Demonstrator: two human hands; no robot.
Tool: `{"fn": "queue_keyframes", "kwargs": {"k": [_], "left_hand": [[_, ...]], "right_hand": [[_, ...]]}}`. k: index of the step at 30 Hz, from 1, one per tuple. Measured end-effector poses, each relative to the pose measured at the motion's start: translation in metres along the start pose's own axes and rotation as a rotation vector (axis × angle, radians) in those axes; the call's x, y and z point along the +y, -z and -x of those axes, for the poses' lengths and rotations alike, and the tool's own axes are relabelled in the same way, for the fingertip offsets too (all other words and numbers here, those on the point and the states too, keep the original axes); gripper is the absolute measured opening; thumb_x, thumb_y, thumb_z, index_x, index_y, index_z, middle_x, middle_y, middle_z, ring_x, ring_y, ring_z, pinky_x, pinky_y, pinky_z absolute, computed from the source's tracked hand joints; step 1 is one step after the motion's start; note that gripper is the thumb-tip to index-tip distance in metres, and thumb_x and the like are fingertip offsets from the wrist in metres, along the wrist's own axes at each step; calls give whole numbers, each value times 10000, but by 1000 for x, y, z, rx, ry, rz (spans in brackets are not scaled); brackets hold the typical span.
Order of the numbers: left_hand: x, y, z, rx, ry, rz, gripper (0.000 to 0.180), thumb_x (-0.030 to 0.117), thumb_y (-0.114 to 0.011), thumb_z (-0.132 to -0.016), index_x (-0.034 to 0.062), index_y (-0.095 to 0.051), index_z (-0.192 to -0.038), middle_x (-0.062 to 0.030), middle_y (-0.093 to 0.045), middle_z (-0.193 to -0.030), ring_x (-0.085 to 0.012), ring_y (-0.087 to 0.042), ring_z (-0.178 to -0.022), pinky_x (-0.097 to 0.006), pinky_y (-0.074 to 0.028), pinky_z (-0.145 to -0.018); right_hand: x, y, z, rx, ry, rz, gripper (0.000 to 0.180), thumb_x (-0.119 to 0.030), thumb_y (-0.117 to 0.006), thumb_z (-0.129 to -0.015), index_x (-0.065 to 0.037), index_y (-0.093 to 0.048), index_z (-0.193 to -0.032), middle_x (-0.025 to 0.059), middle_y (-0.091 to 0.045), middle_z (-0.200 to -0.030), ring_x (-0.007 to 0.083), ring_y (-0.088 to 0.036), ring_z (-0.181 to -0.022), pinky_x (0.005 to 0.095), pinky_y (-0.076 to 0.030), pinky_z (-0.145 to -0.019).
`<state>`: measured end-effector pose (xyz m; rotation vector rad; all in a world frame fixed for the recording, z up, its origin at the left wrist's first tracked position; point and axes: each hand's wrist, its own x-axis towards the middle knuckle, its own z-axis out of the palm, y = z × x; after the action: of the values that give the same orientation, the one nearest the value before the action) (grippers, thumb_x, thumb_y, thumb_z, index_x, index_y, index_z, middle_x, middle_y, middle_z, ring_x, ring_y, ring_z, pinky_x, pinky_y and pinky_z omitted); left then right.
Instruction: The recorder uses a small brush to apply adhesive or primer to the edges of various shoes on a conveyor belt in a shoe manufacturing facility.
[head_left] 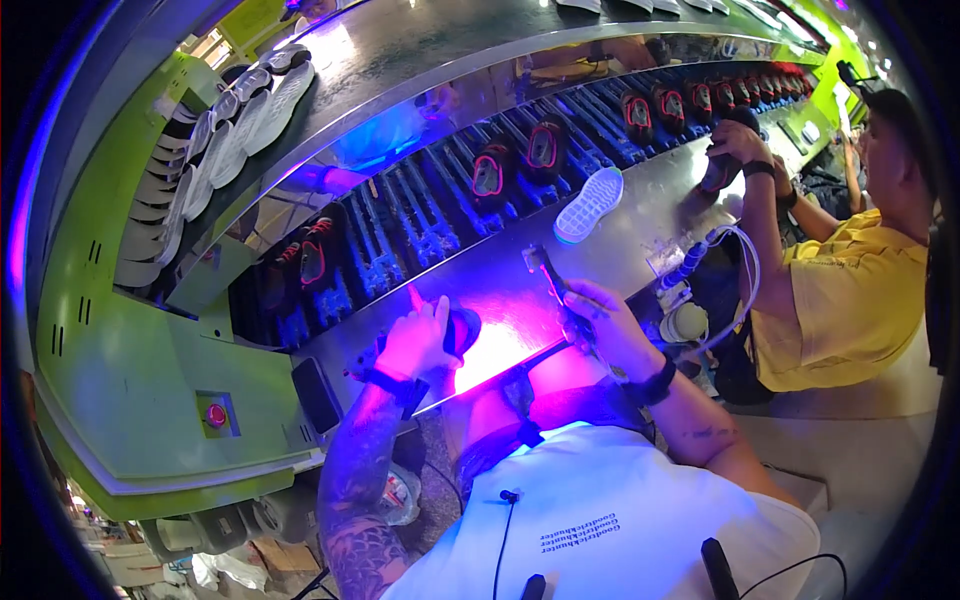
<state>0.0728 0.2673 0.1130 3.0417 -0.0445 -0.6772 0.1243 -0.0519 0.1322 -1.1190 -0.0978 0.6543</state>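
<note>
Where purple light falls on the steel ledge [600,262], left hand [420,340] cupped over a dark shoe [462,328], fingers wrapped on its near side, shoe resting on the ledge just right of the palm. Right hand [600,325] clenched round a thin tool [553,280], handle hidden in the fist, tip angled up-left toward a small grey tag [533,255] lying flat on the ledge. Shoe and tool tip apart, glowing bare metal between. White sole [590,205] lying tread-up further along the ledge, beyond the tool. Row of dark shoes with red-pink linings [545,150] standing on blue racks behind the ledge, curving off to the right. Stack of white soles [215,140] leaning on the upper left shelf. Red round button [216,415] set in a square plate on the green housing [130,340], lower left. Black flat rectangle [316,393], possibly a phone, beside the left wrist on the ledge's end. White hose [740,270] and small white jar [685,322] right of the right hand. Co-worker in yellow shirt [850,300] at far right, one hand [735,140] on a dark shoe up the line. Labels too small to make out.
</note>
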Motion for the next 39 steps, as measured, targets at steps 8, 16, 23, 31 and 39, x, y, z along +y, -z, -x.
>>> {"fn": "queue_keyframes", "kwargs": {"k": [8, 16, 23, 31, 39], "left_hand": [[33, -45, 76, 1089, -109, 1150, 1020, 175, -914, -676, -5, -311, -1479, -202, -448, -1468, -331, -508, -1338, -446, -430, -1138], [56, -130, 122, 1270, 156, 1097, 755, 106, -827, -812, 21, -412, -1437, -174, -527, -1392, -278, -557, -1262, -430, -492, -1046], [42, -122, 130, 1406, 60, 1066, 513, 246, -778, -890, 34, -600, -1322, -96, -671, -1194, -265, -657, -1101, -415, -520, -979], [50, -130, 125, 1318, 187, 1158, 438, 134, -783, -882, 29, -628, -1278, -105, -680, -1179, -251, -677, -1056, -374, -547, -897], [43, -135, 117, 1149, 157, 1077, 934, 128, -804, -844, 18, -198, -1546, -181, -391, -1510, -293, -504, -1324, -405, -486, -1060]], "right_hand": [[53, -46, -32, -71, 458, 1053, 344, -102, -633, -985, -30, -620, -1321, 139, -710, -1048, 262, -697, -854, 373, -559, -723], [78, -114, 0, -484, 503, 957, 364, -105, -630, -980, -9, -654, -1330, 185, -710, -1107, 283, -695, -885, 390, -561, -802], [133, -82, -52, -519, -292, 450, 361, -173, -579, -1059, -65, -631, -1400, -28, -635, -906, 29, -545, -759, 220, -440, -632], [146, -98, -63, -352, 819, 1379, 354, -138, -561, -1022, -20, -594, -1354, 143, -668, -953, 295, -683, -839, 403, -545, -753], [95, -104, -15, -478, 36, 787, 462, -210, -602, -1034, -20, -546, -1451, 61, -704, -958, 151, -661, -785, 331, -557, -761]]}}
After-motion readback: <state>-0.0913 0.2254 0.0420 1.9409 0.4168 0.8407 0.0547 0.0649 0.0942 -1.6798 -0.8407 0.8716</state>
